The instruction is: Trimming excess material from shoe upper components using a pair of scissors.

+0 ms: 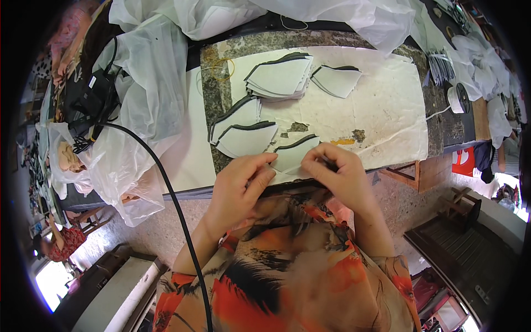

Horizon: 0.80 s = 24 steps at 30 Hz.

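Close to the table's front edge, a curved white piece with a black edge (295, 156) lies between my two hands. My left hand (239, 185) pinches it at its left side, thumb and forefinger close together. My right hand (338, 172) is closed at its right side, fingertips bent in on the edge. A thin pale sliver shows between the fingertips; I cannot make out what it is. Just beyond my left hand lie similar white pieces with black edges (247, 141). Farther off are a thicker stack of them (282, 77) and a smaller stack (338, 82).
A worn white sheet (381, 110) covers the stained board. Clear plastic bags (146, 83) fill the left side, beside a black device (91, 97) with a cable curving past my left arm. A white spool (457, 98) stands at the right. Other people are at the far left.
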Each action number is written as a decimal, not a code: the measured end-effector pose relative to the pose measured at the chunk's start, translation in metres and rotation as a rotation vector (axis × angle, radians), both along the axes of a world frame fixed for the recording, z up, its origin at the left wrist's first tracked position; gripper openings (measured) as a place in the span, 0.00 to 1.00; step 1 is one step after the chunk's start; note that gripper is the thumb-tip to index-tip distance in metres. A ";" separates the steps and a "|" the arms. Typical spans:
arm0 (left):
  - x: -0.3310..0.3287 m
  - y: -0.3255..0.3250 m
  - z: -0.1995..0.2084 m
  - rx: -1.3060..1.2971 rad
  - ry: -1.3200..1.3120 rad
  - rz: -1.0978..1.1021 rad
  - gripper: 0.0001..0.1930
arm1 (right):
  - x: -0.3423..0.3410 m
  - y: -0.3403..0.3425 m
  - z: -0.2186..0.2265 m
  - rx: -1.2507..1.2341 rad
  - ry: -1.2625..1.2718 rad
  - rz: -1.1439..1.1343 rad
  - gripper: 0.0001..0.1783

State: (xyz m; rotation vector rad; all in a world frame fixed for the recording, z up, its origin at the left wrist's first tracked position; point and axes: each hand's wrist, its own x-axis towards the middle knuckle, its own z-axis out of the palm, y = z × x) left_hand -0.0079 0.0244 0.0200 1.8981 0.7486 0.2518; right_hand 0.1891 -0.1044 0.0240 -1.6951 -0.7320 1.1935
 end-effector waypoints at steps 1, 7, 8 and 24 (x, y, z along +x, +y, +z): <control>0.000 0.000 -0.006 0.000 0.001 0.002 0.15 | 0.001 0.003 0.000 0.000 0.001 0.002 0.09; 0.004 -0.019 -0.014 0.550 -0.057 -0.240 0.17 | -0.008 0.024 -0.005 -0.019 -0.303 0.050 0.10; 0.003 -0.021 -0.016 0.542 -0.067 -0.223 0.18 | -0.011 0.025 -0.010 -0.023 -0.399 0.056 0.10; 0.005 -0.027 -0.018 0.597 -0.038 -0.152 0.18 | -0.006 0.024 -0.015 -0.051 -0.526 0.069 0.11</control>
